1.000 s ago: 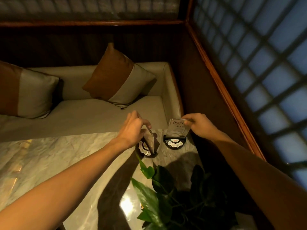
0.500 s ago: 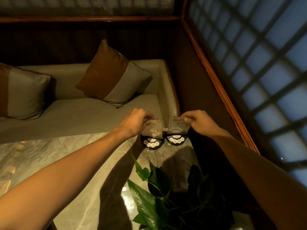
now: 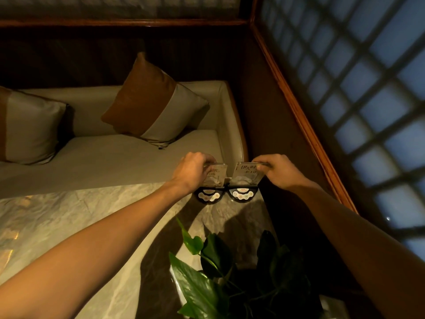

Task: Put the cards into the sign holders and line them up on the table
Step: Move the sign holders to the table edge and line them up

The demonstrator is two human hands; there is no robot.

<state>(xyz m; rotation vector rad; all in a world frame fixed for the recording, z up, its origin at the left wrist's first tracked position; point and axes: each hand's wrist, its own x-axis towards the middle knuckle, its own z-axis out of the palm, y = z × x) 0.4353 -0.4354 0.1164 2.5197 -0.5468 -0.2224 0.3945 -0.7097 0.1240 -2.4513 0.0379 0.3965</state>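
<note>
Head view: left hand pinches the left sign holder, hiding half its card; right hand grips the right sign holder; both stand touching at the marble table's far edge; print is hard to read.

The marble table is open to the left of the two sign holders. A leafy plant blocks the near approach. On the right, the wooden wall stands close, leaving a narrow gap. The bench lies beyond.
</note>
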